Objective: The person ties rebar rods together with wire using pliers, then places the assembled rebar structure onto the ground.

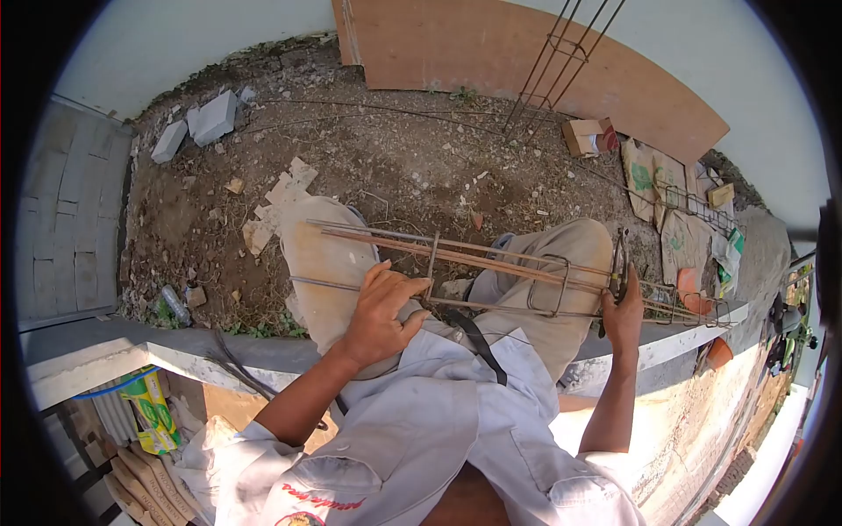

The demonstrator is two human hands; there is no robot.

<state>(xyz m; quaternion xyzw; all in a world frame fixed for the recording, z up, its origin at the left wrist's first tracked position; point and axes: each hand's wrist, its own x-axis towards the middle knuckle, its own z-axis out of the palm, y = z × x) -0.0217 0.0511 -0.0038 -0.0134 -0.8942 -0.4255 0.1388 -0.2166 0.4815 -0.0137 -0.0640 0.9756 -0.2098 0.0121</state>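
Across my thighs lies a rebar cage (pixel 491 254), made of long thin rusty bars with square wire stirrups around them. My left hand (pixel 379 311) is at its left part, fingers bent against a stirrup (pixel 433 254) and the lower bar; the exact contact under the fingers is hidden. At the cage's right part, my right hand (pixel 624 314) is closed around the handles of dark pincers (pixel 622 250), whose head points away from me. Another stirrup (pixel 561 285) sits between the two hands.
I sit on a concrete ledge (pixel 684 337). Ahead is rubble-strewn soil (pixel 412 167) with white blocks (pixel 215 118). Another rebar cage (pixel 561 61) leans against a wooden board (pixel 474 44). A cardboard box (pixel 583 138) and paper sacks (pixel 658 180) lie right; a plastic bottle (pixel 175 304) lies left.
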